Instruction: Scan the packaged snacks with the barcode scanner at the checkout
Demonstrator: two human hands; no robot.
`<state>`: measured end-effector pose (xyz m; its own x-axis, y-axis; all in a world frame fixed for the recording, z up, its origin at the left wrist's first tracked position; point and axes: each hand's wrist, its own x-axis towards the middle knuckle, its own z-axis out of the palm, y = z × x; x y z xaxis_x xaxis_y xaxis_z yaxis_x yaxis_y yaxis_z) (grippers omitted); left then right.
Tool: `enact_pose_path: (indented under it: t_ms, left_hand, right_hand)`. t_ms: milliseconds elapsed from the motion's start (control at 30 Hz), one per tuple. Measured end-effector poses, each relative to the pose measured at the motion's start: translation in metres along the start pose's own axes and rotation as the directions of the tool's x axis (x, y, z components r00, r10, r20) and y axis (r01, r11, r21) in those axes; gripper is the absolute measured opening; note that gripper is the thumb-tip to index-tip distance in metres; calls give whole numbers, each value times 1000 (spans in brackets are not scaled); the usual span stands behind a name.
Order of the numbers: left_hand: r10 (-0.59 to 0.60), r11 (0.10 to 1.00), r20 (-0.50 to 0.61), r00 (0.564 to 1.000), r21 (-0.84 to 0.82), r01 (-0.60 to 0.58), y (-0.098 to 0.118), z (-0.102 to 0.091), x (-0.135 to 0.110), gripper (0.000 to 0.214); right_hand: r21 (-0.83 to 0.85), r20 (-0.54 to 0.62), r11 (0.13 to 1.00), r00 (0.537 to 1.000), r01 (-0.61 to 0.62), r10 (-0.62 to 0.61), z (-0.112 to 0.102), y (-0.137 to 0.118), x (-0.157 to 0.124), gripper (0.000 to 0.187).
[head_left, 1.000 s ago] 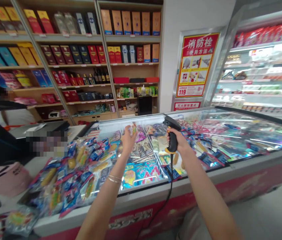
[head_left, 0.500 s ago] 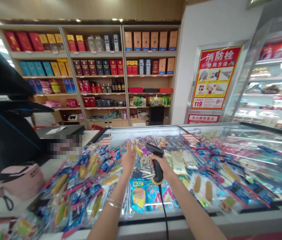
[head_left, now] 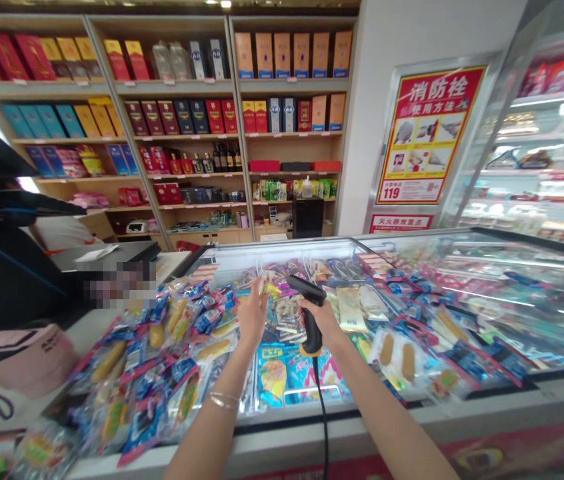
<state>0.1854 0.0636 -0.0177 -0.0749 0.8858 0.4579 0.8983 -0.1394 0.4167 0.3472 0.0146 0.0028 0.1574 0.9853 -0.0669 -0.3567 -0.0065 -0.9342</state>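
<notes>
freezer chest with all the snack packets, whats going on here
A person holds a black corded barcode scanner in their right hand above a glass-topped chest freezer heaped with snack packets. Their left hand is raised beside it; I cannot tell whether it holds anything. Shelves of boxed goods stand behind.

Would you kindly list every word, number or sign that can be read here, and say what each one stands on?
"消防栓": large heading on the red and yellow poster
"使用方法": just below the heading, on the same poster
"119": bottom left of the poster
"灭火器放置点": on the small red sign under the poster
Too small or blurred to read: the snack packets, the shelf boxes and the pink bag.
</notes>
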Motion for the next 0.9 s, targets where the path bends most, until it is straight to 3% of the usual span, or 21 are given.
enact_pose_path:
  t_ms: [367, 567, 733, 900]
  left_hand:
    - [-2, 1000, 25, 1000, 18, 1, 3, -4, 0, 47]
    - [-35, 998, 61, 998, -48, 37, 8, -14, 4, 49]
    - [-92, 992, -94, 991, -100, 83, -5, -54, 21, 48]
    - [-220, 972, -224, 950, 33, 233, -54, -110, 42, 52]
  right_hand:
    - [-14, 19, 1000, 1000, -2, 2, -3, 6, 4, 18]
    - [20, 47, 996, 996, -81, 80, 2, -1, 5, 16]
    - [122, 153, 978, 977, -169, 149, 21, -14, 7, 11]
    - [169, 230, 961, 957, -219, 177, 52, -14, 9, 9]
